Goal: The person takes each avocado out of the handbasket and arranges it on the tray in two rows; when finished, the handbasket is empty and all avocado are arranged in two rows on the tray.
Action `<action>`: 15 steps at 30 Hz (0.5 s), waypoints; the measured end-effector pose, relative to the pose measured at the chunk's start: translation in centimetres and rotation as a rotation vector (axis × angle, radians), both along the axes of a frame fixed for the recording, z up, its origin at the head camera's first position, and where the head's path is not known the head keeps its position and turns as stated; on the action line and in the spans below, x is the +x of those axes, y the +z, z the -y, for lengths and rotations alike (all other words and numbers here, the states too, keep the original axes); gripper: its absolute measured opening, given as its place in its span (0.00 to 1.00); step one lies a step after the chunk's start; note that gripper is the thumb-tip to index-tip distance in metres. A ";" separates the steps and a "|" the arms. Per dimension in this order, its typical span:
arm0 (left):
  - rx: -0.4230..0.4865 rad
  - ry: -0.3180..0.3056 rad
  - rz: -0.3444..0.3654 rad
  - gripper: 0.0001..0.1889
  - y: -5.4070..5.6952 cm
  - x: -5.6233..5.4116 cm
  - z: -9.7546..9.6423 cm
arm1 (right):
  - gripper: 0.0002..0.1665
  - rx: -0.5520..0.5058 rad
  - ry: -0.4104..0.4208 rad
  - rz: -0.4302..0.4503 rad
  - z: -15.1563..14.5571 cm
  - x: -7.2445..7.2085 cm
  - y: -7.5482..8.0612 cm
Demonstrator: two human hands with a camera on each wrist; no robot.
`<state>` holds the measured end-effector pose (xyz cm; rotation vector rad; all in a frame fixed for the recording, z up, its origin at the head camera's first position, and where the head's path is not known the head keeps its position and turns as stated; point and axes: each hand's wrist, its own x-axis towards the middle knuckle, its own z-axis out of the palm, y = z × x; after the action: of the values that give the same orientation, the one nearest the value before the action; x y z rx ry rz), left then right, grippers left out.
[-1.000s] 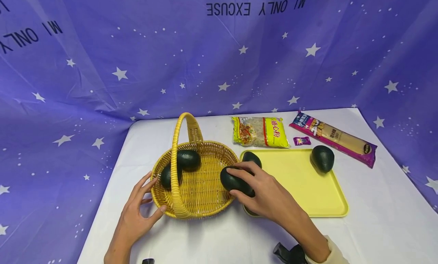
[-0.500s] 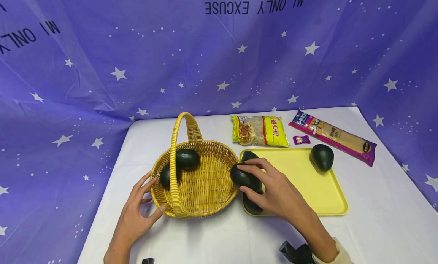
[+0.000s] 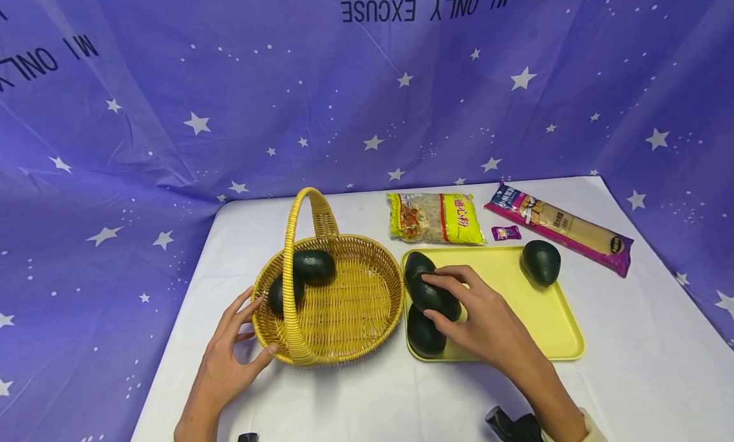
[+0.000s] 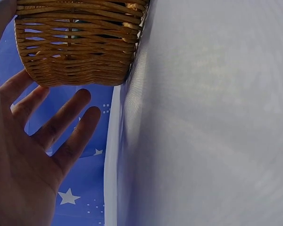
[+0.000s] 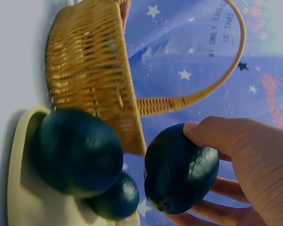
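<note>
My right hand (image 3: 487,318) pinches a dark green avocado (image 3: 436,297) between thumb and fingers, over the left part of the yellow tray (image 3: 510,308). In the right wrist view this held avocado (image 5: 179,172) hangs beside two others. On the tray lie a far-left avocado (image 3: 417,263), a near-left avocado (image 3: 425,335) and one avocado (image 3: 541,263) at the right edge. My left hand (image 3: 226,359) touches the wicker basket (image 3: 355,302) at its left rim, its fingers spread. Inside that basket, partly behind the handle, are two avocados (image 3: 315,267).
Behind the tray lie a yellow food packet (image 3: 437,219), a small purple packet (image 3: 506,232) and a long purple noodle packet (image 3: 562,228). A black object (image 3: 513,424) shows by the right forearm. A purple starry cloth (image 3: 344,98) hangs behind the white table.
My right hand has carried the avocado rightward, from over the basket's right rim to above the tray. The near-left avocado has come into fuller view. My left hand stays at the basket.
</note>
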<state>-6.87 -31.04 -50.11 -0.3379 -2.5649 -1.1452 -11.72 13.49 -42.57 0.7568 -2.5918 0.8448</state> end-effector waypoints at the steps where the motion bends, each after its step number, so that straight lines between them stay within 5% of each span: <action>1: 0.002 0.002 0.004 0.48 0.0 0.0 0.0 | 0.35 0.003 -0.008 -0.005 -0.3 0.0 -0.1; 15: 0.009 0.017 0.038 0.49 -0.2 -0.3 0.0 | 0.34 0.043 -0.157 -0.001 -4.2 0.8 -1.5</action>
<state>-7.14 -31.04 -50.34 -0.2947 -2.5895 -1.1677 -10.92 17.67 -44.03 0.5558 -2.6347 0.7442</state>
